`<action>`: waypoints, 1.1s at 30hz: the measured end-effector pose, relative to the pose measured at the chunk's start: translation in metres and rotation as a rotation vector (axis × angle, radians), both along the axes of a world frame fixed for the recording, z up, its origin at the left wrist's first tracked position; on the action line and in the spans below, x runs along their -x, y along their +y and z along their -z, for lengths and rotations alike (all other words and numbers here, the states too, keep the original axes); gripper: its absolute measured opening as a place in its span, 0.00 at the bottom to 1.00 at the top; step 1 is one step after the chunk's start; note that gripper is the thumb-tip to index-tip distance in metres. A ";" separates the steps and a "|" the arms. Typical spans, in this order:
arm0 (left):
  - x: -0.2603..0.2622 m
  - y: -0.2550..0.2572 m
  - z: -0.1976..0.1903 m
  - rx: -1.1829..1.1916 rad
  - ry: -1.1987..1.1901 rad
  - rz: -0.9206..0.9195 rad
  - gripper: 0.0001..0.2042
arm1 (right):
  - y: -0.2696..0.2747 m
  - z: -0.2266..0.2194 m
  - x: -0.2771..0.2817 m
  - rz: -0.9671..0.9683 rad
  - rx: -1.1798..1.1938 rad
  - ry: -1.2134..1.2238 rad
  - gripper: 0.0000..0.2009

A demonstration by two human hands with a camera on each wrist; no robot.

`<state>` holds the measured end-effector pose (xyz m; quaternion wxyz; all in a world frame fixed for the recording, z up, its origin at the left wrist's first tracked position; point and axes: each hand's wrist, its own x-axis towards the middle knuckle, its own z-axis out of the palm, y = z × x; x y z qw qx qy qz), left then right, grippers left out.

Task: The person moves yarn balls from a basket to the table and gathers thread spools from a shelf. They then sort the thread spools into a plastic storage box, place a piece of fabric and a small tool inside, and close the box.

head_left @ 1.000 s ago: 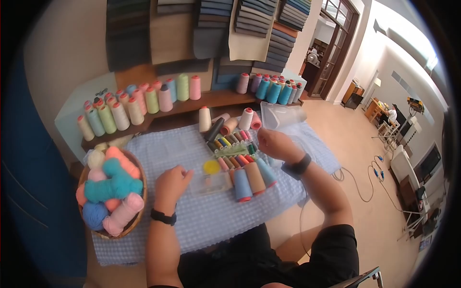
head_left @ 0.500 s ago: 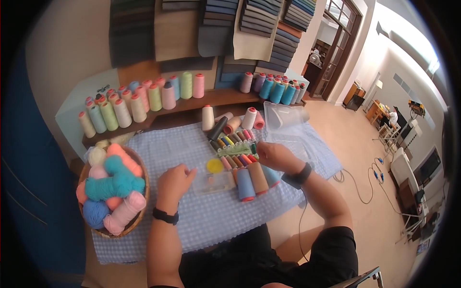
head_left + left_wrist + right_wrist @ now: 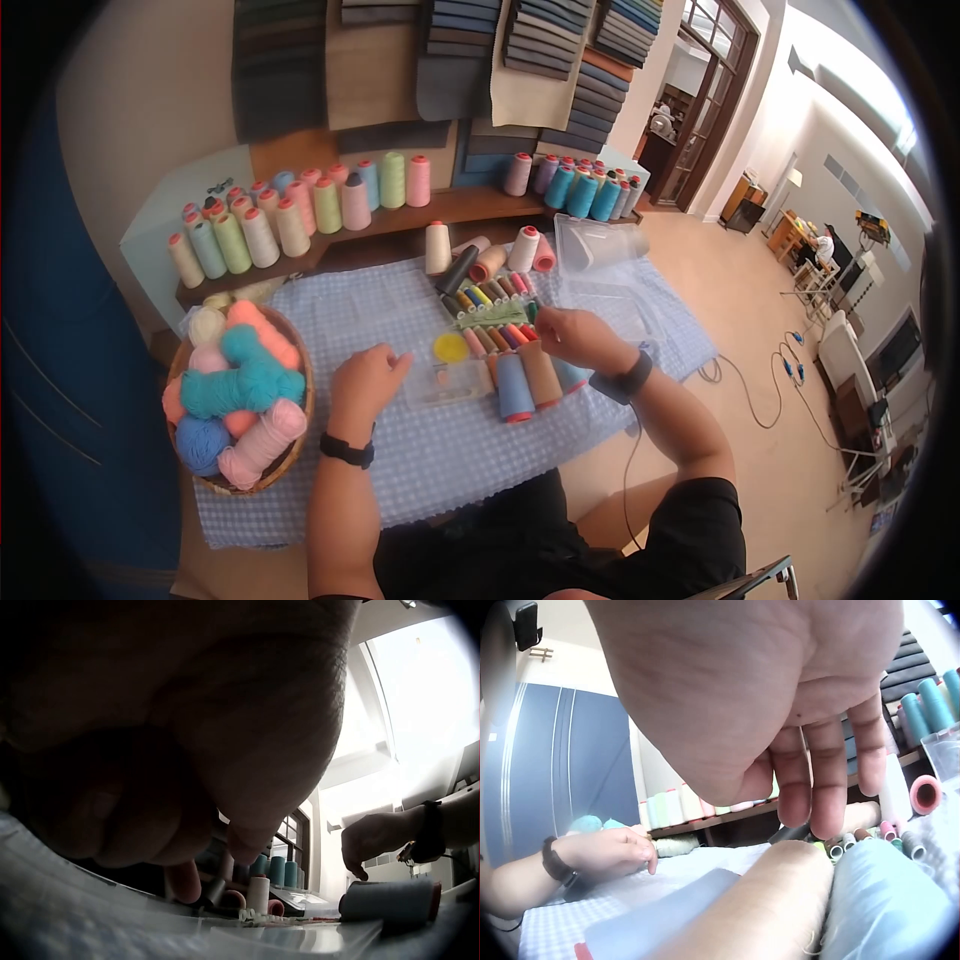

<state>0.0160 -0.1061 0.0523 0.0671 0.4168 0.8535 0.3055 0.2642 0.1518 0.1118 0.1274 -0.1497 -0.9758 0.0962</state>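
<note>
My right hand hovers at the right end of two rows of small thread spools, its fingers hanging loosely with nothing between them. Beneath it lie a tan thread cone, a light blue cone and a blue cone. Green thread is bunched between the rows. On the left, my left hand is low over the cloth, loosely curled and holding nothing. A clear plastic box and a yellow disc are to its right.
A basket of yarn stands at the table's left on a blue checked cloth. Several thread cones lie or stand behind the small spools. More fill the back shelf. A clear container sits at the back right.
My right hand has come down and nearer to me, from behind the small spools' right end to over the cones. My left hand has stayed about in place. The head view has shifted slightly.
</note>
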 end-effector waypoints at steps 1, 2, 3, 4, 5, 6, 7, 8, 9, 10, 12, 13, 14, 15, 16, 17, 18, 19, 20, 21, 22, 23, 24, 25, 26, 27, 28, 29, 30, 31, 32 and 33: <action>0.001 0.000 0.001 0.002 -0.004 -0.001 0.20 | -0.002 -0.001 0.000 0.003 0.007 -0.014 0.08; 0.002 0.000 0.005 -0.028 0.014 0.001 0.20 | -0.003 -0.001 -0.001 0.002 0.004 -0.018 0.08; 0.004 0.001 0.009 -0.058 0.032 0.004 0.20 | -0.004 -0.001 -0.002 0.003 0.001 -0.022 0.08; 0.005 0.001 0.013 -0.088 0.051 0.006 0.21 | -0.005 -0.001 -0.005 0.004 -0.002 -0.026 0.08; 0.006 0.001 0.016 -0.092 0.053 0.007 0.21 | -0.006 -0.001 -0.008 -0.017 0.014 -0.034 0.09; 0.006 0.002 0.017 -0.097 0.056 0.008 0.21 | -0.009 -0.003 -0.012 -0.037 0.028 -0.041 0.09; 0.007 0.002 0.017 -0.103 0.060 0.009 0.21 | -0.011 -0.005 -0.016 -0.058 0.042 -0.047 0.10; 0.007 0.002 0.016 -0.103 0.059 0.006 0.21 | -0.012 -0.007 -0.019 -0.119 0.056 -0.062 0.12; 0.006 0.001 0.014 -0.104 0.057 0.004 0.21 | -0.013 -0.010 -0.022 -0.180 0.070 -0.079 0.14; 0.005 0.001 0.014 -0.102 0.054 0.003 0.21 | -0.014 -0.010 -0.025 -0.239 0.086 -0.096 0.17; 0.005 0.003 0.016 -0.095 0.055 0.001 0.21 | -0.018 -0.005 -0.030 -0.281 0.065 -0.105 0.24; 0.006 0.003 0.016 -0.092 0.058 -0.001 0.21 | -0.021 -0.003 -0.031 -0.303 0.053 -0.109 0.28; 0.006 0.003 0.016 -0.086 0.056 -0.001 0.21 | -0.023 -0.002 -0.033 -0.298 0.044 -0.121 0.30; 0.006 0.003 0.015 -0.081 0.056 -0.001 0.22 | -0.025 -0.001 -0.034 -0.294 0.034 -0.134 0.33; 0.006 0.003 0.015 -0.076 0.055 -0.001 0.22 | -0.026 -0.001 -0.035 -0.289 0.024 -0.146 0.36; 0.005 0.003 0.014 -0.070 0.052 -0.002 0.22 | -0.027 0.000 -0.035 -0.285 0.013 -0.151 0.37; 0.005 0.003 0.013 -0.065 0.051 -0.003 0.22 | -0.028 0.002 -0.034 -0.280 0.003 -0.155 0.39; 0.005 0.003 0.013 -0.061 0.050 -0.004 0.22 | -0.028 0.003 -0.034 -0.276 -0.009 -0.158 0.40; 0.005 0.003 0.012 -0.061 0.049 -0.005 0.22 | -0.027 0.005 -0.034 -0.278 -0.027 -0.166 0.41; 0.005 0.003 0.012 -0.060 0.047 -0.006 0.22 | -0.027 0.007 -0.033 -0.279 -0.046 -0.174 0.42; 0.005 0.003 0.013 -0.060 0.044 -0.007 0.22 | -0.026 0.008 -0.033 -0.281 -0.065 -0.184 0.43; 0.005 0.003 0.012 -0.059 0.041 -0.006 0.22 | -0.025 0.010 -0.032 -0.287 -0.088 -0.177 0.43; 0.005 0.002 0.012 -0.057 0.038 -0.004 0.22 | -0.024 0.012 -0.032 -0.294 -0.110 -0.170 0.44; 0.005 0.002 0.011 -0.056 0.036 -0.003 0.22 | -0.024 0.013 -0.032 -0.300 -0.134 -0.163 0.44; 0.005 0.002 0.011 -0.054 0.034 -0.004 0.22 | -0.024 0.014 -0.032 -0.299 -0.144 -0.161 0.44; 0.005 0.002 0.011 -0.051 0.032 -0.004 0.22 | -0.024 0.014 -0.032 -0.297 -0.154 -0.159 0.44; 0.005 0.002 0.010 -0.048 0.030 -0.005 0.22 | -0.024 0.015 -0.032 -0.296 -0.164 -0.158 0.44; 0.004 0.002 0.009 -0.024 0.015 -0.007 0.21 | -0.023 0.016 -0.032 -0.297 -0.170 -0.157 0.44; 0.002 0.001 0.002 0.001 0.000 -0.008 0.21 | -0.023 0.016 -0.032 -0.298 -0.176 -0.156 0.45; 0.000 0.001 -0.001 0.026 -0.014 -0.009 0.20 | -0.023 0.016 -0.032 -0.298 -0.181 -0.156 0.45; 0.000 0.001 -0.002 0.025 -0.014 -0.009 0.20 | -0.024 0.016 -0.032 -0.292 -0.190 -0.164 0.45; -0.001 0.001 -0.002 0.024 -0.013 -0.010 0.20 | -0.026 0.014 -0.033 -0.286 -0.200 -0.171 0.45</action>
